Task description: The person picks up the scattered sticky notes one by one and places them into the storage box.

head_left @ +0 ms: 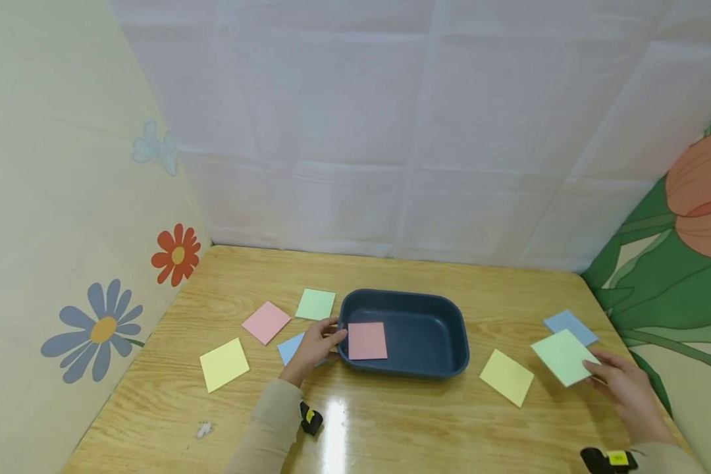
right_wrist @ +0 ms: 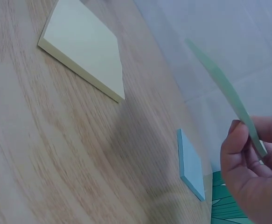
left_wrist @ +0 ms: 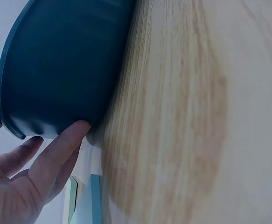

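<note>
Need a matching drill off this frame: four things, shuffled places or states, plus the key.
Column one
1. left hand
2. right hand
3. dark blue tray
4. yellow pad on the right

Column two
A. pinches a green pad
B. lies on the table, between tray and right hand
C. grips the tray's left end
D. contains a pink pad

Pairs: 1-C, 2-A, 3-D, 4-B

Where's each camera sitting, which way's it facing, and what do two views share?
Head: worn on the head, facing forward and down at the table and tray; left hand, right hand and sleeves show.
Left wrist: on that wrist, facing the tray's outer side; only the left hand shows.
Right wrist: on that wrist, facing the held green square; only the right hand shows.
Head and right wrist share that square, a yellow square and blue square.
</note>
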Demonstrator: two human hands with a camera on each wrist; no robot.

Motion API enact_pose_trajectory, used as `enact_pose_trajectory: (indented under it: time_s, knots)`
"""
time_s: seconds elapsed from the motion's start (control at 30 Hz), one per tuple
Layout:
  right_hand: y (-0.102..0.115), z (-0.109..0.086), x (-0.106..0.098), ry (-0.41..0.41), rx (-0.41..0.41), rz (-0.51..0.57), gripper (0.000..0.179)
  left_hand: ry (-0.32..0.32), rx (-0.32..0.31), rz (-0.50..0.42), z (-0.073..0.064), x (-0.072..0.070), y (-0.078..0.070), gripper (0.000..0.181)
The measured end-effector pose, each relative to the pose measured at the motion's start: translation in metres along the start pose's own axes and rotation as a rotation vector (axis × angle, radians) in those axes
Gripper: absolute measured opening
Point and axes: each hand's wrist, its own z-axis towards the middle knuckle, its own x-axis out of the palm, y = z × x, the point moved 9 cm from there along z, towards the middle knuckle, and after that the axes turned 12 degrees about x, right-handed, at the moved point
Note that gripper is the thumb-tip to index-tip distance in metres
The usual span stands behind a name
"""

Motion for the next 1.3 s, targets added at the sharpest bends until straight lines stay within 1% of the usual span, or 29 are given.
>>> enact_pose_trajectory:
  time_s: [0.03, 0.07, 0.27, 0.3, 0.53, 0.63, 0.8, 0.9, 1.0, 1.2, 1.3]
  knots:
    - [0.001, 0.000, 0.002, 0.011, -0.006, 0.000, 0.023, 0.000, 0.001, 0.000, 0.000, 0.000, 0.000, 0.040]
    - [0.003, -0.001, 0.003, 0.022, -0.017, -0.025, 0.023, 0.001, 0.002, -0.002, 0.000, 0.000, 0.000, 0.040]
    - [0.008, 0.001, 0.010, 0.050, -0.050, 0.006, 0.025, -0.003, 0.003, -0.007, 0.000, -0.001, 0.002, 0.041]
    - [0.007, 0.002, 0.011, 0.047, -0.046, 0.031, 0.025, -0.001, 0.007, -0.005, 0.000, -0.001, 0.002, 0.042]
    - [0.010, 0.003, 0.017, 0.064, -0.046, 0.022, 0.023, 0.005, 0.004, -0.046, -0.001, 0.001, 0.000, 0.044]
    - [0.013, 0.005, 0.020, 0.078, -0.053, 0.018, 0.023, 0.014, 0.004, -0.057, -0.003, 0.002, -0.007, 0.043]
    - [0.015, 0.008, 0.024, 0.095, -0.065, -0.008, 0.022, 0.021, 0.003, -0.046, -0.010, 0.004, -0.027, 0.042]
    - [0.016, 0.007, 0.028, 0.108, -0.075, -0.013, 0.022, 0.022, 0.003, -0.040, -0.012, 0.005, -0.031, 0.042]
    - [0.018, 0.005, 0.033, 0.124, -0.093, -0.010, 0.022, 0.021, 0.007, -0.042, -0.009, 0.004, -0.027, 0.042]
    - [0.021, 0.005, 0.041, 0.154, -0.157, -0.003, 0.023, 0.006, 0.005, -0.048, -0.002, 0.001, -0.005, 0.044]
    - [0.021, 0.006, 0.045, 0.172, -0.177, -0.014, 0.024, 0.002, 0.004, -0.034, 0.000, 0.000, 0.000, 0.044]
